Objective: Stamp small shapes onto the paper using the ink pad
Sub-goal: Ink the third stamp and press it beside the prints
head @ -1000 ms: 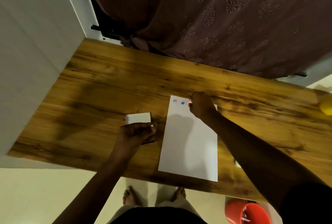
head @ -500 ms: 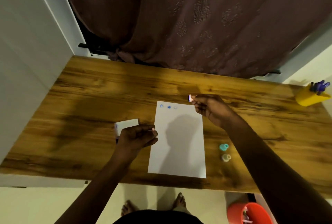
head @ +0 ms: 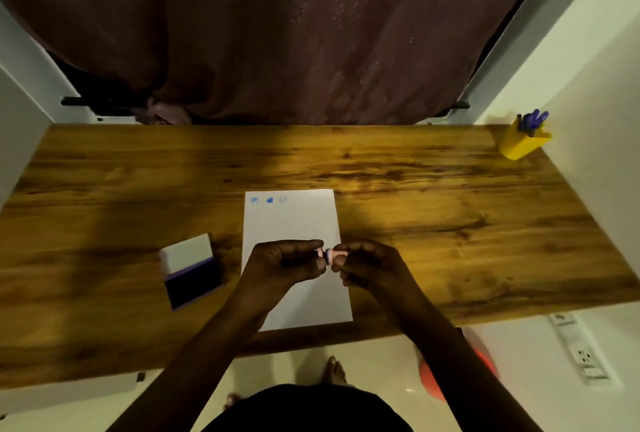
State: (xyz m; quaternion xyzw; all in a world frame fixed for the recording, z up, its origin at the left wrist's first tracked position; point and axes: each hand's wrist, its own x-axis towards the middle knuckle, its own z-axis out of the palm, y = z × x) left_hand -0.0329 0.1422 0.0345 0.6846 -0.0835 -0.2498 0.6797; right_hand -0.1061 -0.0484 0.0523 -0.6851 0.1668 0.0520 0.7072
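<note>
Stamp, small pink, held over lower half of paper, pinched betw. fingers of left hand and right hand, both clamped on it. Three blue prints seen at paper's top edge. Ink pad lies open on surface, just left of paper.
</note>
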